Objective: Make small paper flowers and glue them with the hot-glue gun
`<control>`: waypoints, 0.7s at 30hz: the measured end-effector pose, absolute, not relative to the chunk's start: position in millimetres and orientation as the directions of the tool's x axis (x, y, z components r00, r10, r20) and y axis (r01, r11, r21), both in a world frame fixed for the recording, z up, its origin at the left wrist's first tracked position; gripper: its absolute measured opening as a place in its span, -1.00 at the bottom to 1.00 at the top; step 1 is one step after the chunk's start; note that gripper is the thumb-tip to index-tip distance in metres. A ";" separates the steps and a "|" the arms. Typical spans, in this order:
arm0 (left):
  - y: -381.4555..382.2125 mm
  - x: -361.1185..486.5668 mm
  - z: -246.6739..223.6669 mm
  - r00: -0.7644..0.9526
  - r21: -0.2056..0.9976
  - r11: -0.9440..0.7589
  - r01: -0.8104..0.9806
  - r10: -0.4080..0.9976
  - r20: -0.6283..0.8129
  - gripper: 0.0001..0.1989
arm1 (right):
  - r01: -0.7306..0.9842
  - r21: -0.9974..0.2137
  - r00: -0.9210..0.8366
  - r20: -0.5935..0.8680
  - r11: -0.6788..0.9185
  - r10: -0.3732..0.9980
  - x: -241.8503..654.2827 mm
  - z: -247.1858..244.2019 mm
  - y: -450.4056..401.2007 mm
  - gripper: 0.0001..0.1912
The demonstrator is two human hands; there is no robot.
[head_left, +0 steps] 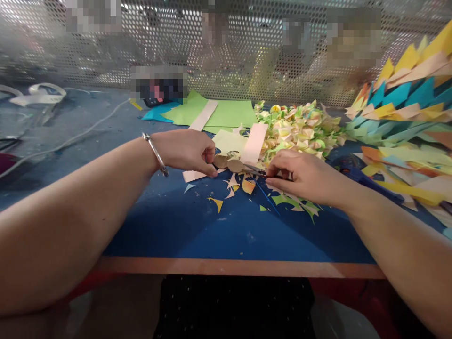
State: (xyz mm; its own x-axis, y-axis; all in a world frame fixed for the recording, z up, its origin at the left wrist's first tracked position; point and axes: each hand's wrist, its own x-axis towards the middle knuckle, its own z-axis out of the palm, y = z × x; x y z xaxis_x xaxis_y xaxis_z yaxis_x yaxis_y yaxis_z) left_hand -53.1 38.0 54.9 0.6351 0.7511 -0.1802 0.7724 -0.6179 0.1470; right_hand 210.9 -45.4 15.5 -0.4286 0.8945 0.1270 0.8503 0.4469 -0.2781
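My left hand (190, 151) is over the blue table with thumb and forefinger drawn together beside two round brownish pieces (234, 165); whatever sits between the fingertips is too small to tell. In my right hand (294, 174) is a slim dark tool with a metal tip (254, 170), pointing left towards the round pieces. Under and around both hands lie paper scraps, among them an orange one (248, 186) and a yellow one (216, 204). A pink paper strip (254, 142) lies just behind the tool. A thin blue stick (267, 197) rests in front of it.
Green paper sheets (226, 113) lie behind the hands, beside a heap of small folded paper pieces (300, 129). Layered coloured paper (413, 99) and a dark blue tool (370, 181) are at right. A white cable (70, 140) crosses the left. A perforated metal screen (233, 61) stands behind.
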 end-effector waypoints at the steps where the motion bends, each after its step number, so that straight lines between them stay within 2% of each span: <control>1: 37.7 -53.4 55.3 0.630 0.142 -0.615 0.776 0.750 -0.202 -0.69 | 0.850 -0.282 -0.428 0.122 0.445 0.895 210.9 15.9 -45.5 -0.83; 5: 39.9 -56.1 58.5 0.633 0.179 -0.607 0.774 0.737 -0.238 -0.80 | 0.826 -0.376 -0.391 0.153 0.420 0.907 210.8 18.6 -46.0 -0.83; 8: 44.2 -60.1 63.2 0.651 0.272 -0.593 0.758 0.711 -0.264 -0.83 | 0.805 -0.457 -0.337 0.170 0.377 0.926 212.0 20.3 -45.4 -0.81; 10: 46.1 -61.3 65.5 0.684 0.377 -0.585 0.718 0.692 -0.230 -0.80 | 0.790 -0.509 -0.290 0.180 0.341 0.940 213.6 20.1 -44.6 -0.78; 12: 44.9 -58.9 64.8 0.696 0.504 -0.561 0.657 0.708 -0.120 -0.77 | 0.760 -0.577 -0.235 0.183 0.298 0.955 215.2 18.6 -43.6 -0.74; 16: 30.2 -39.0 52.4 0.572 0.785 -0.430 0.447 0.811 0.119 -0.81 | 0.680 -0.694 -0.170 0.164 0.236 0.972 215.9 14.8 -41.7 -0.74; 18: 19.0 -25.6 43.8 0.570 0.885 -0.341 0.315 0.814 0.111 -0.86 | 0.664 -0.711 -0.163 0.169 0.234 0.972 214.3 13.5 -41.1 -0.76; 21: 3.2 -10.1 34.1 0.676 0.955 -0.233 0.184 0.735 0.049 -0.85 | 0.647 -0.719 -0.165 0.194 0.255 0.967 211.1 12.1 -40.9 -0.75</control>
State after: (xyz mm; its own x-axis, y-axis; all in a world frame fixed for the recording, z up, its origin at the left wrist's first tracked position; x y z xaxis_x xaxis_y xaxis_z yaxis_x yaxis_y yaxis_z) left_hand -10.1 3.2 34.1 0.6760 0.7353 0.0491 0.1836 -0.2325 0.9551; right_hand 211.1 -40.9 12.1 -0.1649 0.9670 0.1941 0.6471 0.2546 -0.7187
